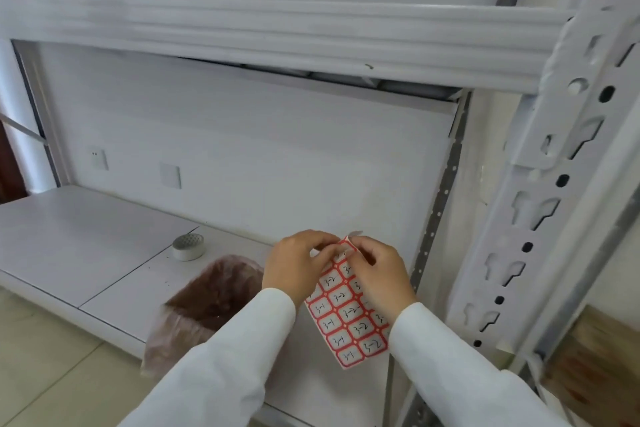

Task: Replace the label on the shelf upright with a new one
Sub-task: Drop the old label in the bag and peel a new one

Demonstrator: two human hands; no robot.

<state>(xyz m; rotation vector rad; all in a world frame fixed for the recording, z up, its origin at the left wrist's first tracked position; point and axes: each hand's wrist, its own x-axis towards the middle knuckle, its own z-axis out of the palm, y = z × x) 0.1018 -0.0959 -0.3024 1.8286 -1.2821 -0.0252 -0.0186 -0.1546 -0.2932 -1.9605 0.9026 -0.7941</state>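
Red-bordered label sheet [346, 315] pinched at top between left hand [294, 267], right hand [381, 274].

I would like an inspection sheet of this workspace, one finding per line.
Surface: white lower shelf board, bare apart from one small item.
Job's things: red-bordered label sheet with handwritten numbers, held in front of the shelf; white slotted shelf upright at the right.
Clutter: small round white container on the shelf; bin with a pinkish liner below.
Grip: left hand and right hand both pinch the sheet's top edge.
Cables: nothing seen.
Surroundings: white wall with two wall plates; tiled floor.
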